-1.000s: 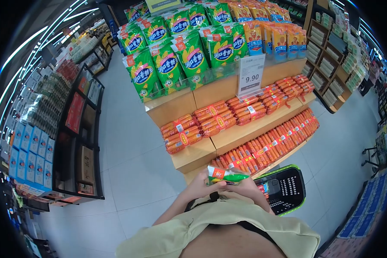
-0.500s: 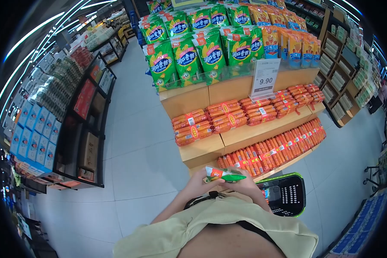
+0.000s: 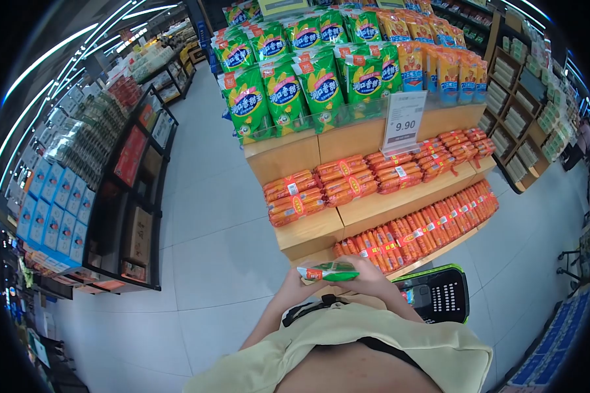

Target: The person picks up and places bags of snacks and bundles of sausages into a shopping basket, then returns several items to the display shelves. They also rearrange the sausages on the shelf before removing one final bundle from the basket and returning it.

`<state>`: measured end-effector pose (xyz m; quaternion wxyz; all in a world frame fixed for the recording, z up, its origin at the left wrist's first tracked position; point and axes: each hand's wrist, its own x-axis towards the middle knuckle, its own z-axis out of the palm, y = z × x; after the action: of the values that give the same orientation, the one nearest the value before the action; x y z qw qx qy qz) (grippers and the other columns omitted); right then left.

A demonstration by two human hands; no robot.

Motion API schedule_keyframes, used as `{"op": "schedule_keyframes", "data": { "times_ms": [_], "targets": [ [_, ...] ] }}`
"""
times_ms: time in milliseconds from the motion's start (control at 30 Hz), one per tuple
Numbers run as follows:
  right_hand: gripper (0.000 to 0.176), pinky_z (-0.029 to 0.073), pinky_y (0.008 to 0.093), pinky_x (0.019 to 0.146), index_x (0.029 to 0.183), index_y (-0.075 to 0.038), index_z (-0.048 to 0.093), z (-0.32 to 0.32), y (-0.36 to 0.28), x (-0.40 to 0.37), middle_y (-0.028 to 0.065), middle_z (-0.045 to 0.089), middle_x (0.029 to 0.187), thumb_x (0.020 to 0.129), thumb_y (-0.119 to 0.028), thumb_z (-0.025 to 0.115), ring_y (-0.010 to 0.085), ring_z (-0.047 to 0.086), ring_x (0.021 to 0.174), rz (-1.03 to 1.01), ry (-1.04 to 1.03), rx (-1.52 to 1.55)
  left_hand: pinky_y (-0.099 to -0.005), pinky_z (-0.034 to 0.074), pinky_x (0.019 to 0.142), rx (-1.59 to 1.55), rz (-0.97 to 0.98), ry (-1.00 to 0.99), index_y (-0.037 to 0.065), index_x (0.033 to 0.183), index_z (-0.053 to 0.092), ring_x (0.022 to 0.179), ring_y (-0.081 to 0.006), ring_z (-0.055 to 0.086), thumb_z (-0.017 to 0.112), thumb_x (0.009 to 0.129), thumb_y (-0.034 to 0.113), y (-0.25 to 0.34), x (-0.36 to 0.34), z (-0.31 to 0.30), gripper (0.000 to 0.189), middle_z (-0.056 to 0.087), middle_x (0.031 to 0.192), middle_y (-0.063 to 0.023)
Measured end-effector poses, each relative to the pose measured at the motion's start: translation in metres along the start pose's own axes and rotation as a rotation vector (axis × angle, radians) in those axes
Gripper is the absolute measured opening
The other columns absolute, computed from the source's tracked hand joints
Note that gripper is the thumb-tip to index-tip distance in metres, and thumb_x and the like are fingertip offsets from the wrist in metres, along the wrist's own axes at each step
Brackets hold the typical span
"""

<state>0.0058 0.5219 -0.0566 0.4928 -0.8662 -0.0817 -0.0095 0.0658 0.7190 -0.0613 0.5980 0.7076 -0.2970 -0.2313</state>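
A green snack packet (image 3: 334, 272) with a red and white corner is held in front of my body, seen nearly edge-on. My left hand (image 3: 298, 285) grips its left end, and my right hand (image 3: 370, 278) is closed around its right end. Ahead stand rows of similar green packets (image 3: 284, 95) on the top of a wooden display. Red-wrapped sausage bundles (image 3: 349, 181) lie on the step below. More sausage packs (image 3: 421, 230) line the lowest step, just beyond my hands.
A black shopping basket (image 3: 444, 292) with a green rim is on the floor at my right. The display carries a 9.90 price sign (image 3: 403, 122) and orange-and-blue packets (image 3: 447, 75). A black shelf with blue boxes (image 3: 51, 208) borders the aisle floor (image 3: 210, 262) at left.
Both hands have shifted slightly left and down with the green packet, which has turned a little and now lies flatter. My grip on it stays.
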Motion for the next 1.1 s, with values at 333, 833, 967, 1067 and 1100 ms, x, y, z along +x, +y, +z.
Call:
{"op": "schedule_keyframes", "data": {
  "times_ms": [333, 833, 967, 1067, 1100],
  "targets": [
    [0.046, 0.048, 0.0340, 0.073, 0.102, -0.003, 0.060, -0.026, -0.022, -0.004, 0.0145, 0.064, 0.087, 0.068, -0.030, 0.076, 0.0273, 0.063, 0.080, -0.002, -0.044, 0.129, -0.0273, 0.047, 0.077, 0.017, 0.049, -0.088, 0.001, 0.098, 0.063, 0.086, -0.0117, 0.060, 0.078, 0.068, 0.010, 0.053, 0.031, -0.008, 0.035, 0.065, 0.097, -0.0063],
    [0.025, 0.043, 0.0235, 0.064, 0.098, 0.002, 0.060, -0.046, -0.006, -0.010, 0.0035, 0.061, 0.080, 0.081, -0.015, 0.066, 0.0067, 0.052, 0.073, 0.016, 0.360, 0.534, -0.0280, 0.047, 0.082, -0.352, 0.072, 0.140, 0.002, 0.113, 0.053, 0.094, -0.0116, 0.057, 0.068, 0.079, 0.007, 0.064, 0.070, 0.003, 0.037, 0.060, 0.106, -0.0048],
    [0.022, 0.043, 0.0228, 0.063, 0.095, 0.002, 0.059, -0.050, -0.007, -0.011, 0.0033, 0.060, 0.078, 0.083, -0.016, 0.064, 0.0055, 0.052, 0.074, -0.024, 0.408, 0.498, -0.0287, 0.047, 0.082, -0.282, 0.048, 0.028, 0.003, 0.118, 0.047, 0.097, -0.0124, 0.056, 0.072, 0.076, 0.010, 0.069, 0.075, 0.016, 0.050, 0.058, 0.108, -0.0050],
    [0.024, 0.044, 0.0231, 0.065, 0.098, 0.002, 0.058, -0.048, -0.006, -0.012, 0.0042, 0.060, 0.080, 0.083, -0.015, 0.064, 0.0063, 0.053, 0.075, -0.017, 0.422, 0.566, -0.0282, 0.046, 0.083, -0.292, -0.020, 0.047, 0.002, 0.118, 0.047, 0.096, -0.0133, 0.055, 0.073, 0.074, 0.010, 0.068, 0.076, 0.028, 0.052, 0.057, 0.107, -0.0054],
    [0.025, 0.044, 0.0234, 0.066, 0.100, 0.002, 0.057, -0.047, -0.004, -0.013, 0.0047, 0.060, 0.082, 0.083, -0.015, 0.064, 0.0068, 0.053, 0.075, -0.018, 0.423, 0.600, -0.0280, 0.047, 0.081, -0.282, -0.012, 0.066, 0.003, 0.116, 0.049, 0.094, -0.0127, 0.056, 0.074, 0.073, 0.011, 0.069, 0.077, 0.030, 0.050, 0.058, 0.105, -0.0051]
  ]
}}
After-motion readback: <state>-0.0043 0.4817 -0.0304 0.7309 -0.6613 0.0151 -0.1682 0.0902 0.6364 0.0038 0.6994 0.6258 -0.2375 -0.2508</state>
